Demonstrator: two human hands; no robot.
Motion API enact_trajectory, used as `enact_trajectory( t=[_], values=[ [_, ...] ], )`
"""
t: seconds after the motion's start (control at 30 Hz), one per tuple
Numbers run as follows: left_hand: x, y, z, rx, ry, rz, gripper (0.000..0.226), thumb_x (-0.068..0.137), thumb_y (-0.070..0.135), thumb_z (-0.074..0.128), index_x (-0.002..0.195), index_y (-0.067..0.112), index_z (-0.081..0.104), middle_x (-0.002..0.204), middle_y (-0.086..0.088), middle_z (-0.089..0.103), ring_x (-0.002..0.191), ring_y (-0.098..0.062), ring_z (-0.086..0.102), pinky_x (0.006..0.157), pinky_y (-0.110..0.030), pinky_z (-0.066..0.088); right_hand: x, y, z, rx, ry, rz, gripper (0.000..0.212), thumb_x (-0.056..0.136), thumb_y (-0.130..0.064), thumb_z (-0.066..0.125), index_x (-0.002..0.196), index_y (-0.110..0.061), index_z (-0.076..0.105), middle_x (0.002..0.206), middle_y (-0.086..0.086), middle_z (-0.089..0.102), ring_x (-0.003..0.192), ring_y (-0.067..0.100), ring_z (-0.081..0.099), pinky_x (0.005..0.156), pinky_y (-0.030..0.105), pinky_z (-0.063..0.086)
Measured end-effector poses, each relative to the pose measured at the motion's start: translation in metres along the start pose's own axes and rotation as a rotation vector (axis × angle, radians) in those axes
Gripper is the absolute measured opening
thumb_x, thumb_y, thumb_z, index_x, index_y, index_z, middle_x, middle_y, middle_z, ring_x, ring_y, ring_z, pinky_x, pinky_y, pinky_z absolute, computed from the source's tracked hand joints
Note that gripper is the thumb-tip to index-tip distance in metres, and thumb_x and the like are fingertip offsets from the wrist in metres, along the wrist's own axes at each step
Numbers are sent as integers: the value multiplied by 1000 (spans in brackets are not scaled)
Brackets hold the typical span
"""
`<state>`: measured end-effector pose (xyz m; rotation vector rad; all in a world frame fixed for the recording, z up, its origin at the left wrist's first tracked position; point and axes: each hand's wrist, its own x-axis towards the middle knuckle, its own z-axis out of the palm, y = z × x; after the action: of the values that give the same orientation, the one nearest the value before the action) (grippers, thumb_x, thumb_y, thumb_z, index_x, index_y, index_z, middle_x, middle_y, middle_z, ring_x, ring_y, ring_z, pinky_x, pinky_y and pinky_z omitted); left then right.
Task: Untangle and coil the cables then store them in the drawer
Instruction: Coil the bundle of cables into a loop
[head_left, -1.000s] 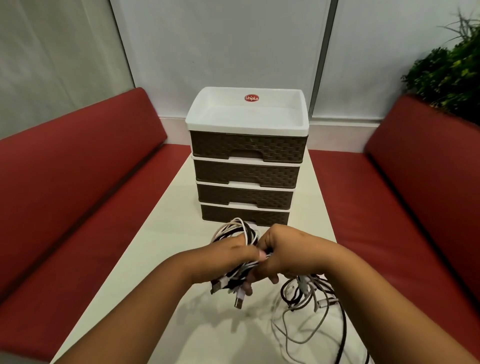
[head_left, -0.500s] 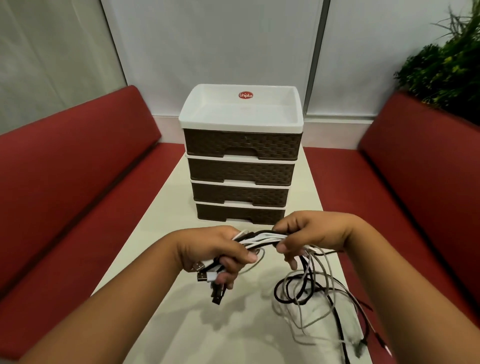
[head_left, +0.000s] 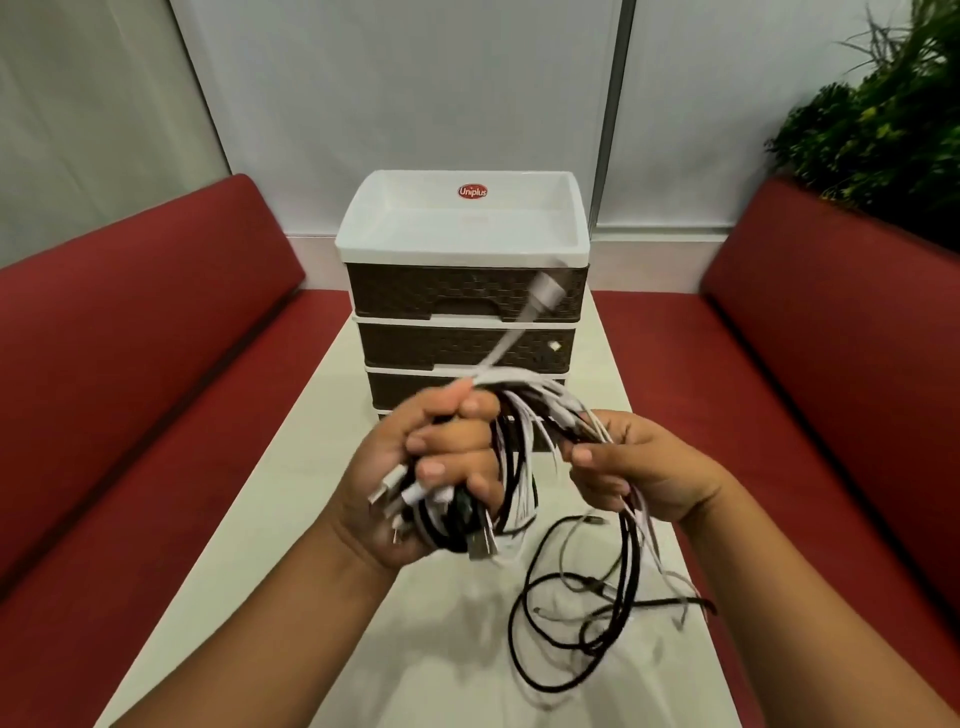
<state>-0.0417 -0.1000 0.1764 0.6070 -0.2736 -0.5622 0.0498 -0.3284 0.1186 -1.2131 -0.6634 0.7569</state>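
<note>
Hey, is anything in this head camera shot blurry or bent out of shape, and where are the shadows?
Head view: the white connector above the left hand is motion-smeared; wide-angle bending curves the red benches outward; soft shadows lie on the table beneath the cables; right hand fairly sharp.

A cream table (head_left: 291, 519) runs lengthwise between two red benches: one bench (head_left: 130, 374) along its left edge, the other bench (head_left: 831, 364) along its right edge. A green plant (head_left: 883, 114) rises behind the right bench's backrest, and pale wall panels (head_left: 415, 93) stand beyond the table's far edge.
</note>
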Motion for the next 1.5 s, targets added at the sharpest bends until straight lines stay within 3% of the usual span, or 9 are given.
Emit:
enact_trajectory(
  t=[0.13,0.23,0.33,0.53,0.73,1.03,1.27,1.4,1.5],
  values=[
    [7,19,0,-217,174,155,15,99,22,51,85,18,45,50,12,39,48,-8,53,79,-11,45,11,29,24,-155,288,-32,13,91,-22,55,88,-9,53,47,-5,33,42,16,36,50,27,45],
    [18,26,-7,-440,276,340,29,99,21,51,73,26,39,47,9,43,47,-6,52,68,-26,56,19,49,47,-319,388,41,14,98,-18,52,90,-8,52,51,-5,37,42,13,40,44,27,44],
    [28,32,-11,-303,482,555,46,99,23,50,54,20,42,47,9,42,52,-11,59,73,-31,58,22,58,62,-561,334,192,8,96,-15,50,92,-9,52,64,1,47,49,16,55,53,32,49],
    [39,43,-34,-65,828,866,28,99,20,55,75,14,43,53,6,44,55,-12,62,72,-34,57,9,54,80,-939,155,463,8,95,-30,47,92,-25,52,82,-5,61,71,19,70,72,35,55],
    [33,18,-37,640,1115,808,41,102,31,49,66,10,47,62,0,70,57,-16,65,50,-27,46,9,25,111,-1397,41,289,22,100,-38,42,109,-19,46,99,11,65,90,34,59,73,40,47],
    [5,6,-44,1234,673,103,35,101,27,52,71,9,47,57,-2,57,53,-8,63,63,-28,46,16,-48,103,-1528,65,57,17,94,-41,57,101,-26,62,89,-3,67,78,17,57,66,32,43],
    [-8,-7,-37,1052,454,-249,42,100,44,47,105,5,62,68,-15,61,73,-31,70,81,-63,51,29,-60,81,-1169,-24,116,12,80,-30,78,88,-24,72,73,-1,68,64,5,60,61,25,48],
    [-13,-9,-37,903,341,-321,72,70,83,53,95,18,67,78,-6,64,69,-26,68,77,-44,52,34,-62,74,-1069,-55,147,18,73,-33,83,80,-21,71,68,-2,68,60,5,58,61,29,47],
    [-13,-13,-39,904,271,-281,48,64,54,79,90,18,61,74,-2,58,65,-23,66,70,-37,50,38,-63,70,-1060,-73,173,20,72,-32,84,82,-20,71,67,-1,67,59,7,56,59,33,46]
  ],
)
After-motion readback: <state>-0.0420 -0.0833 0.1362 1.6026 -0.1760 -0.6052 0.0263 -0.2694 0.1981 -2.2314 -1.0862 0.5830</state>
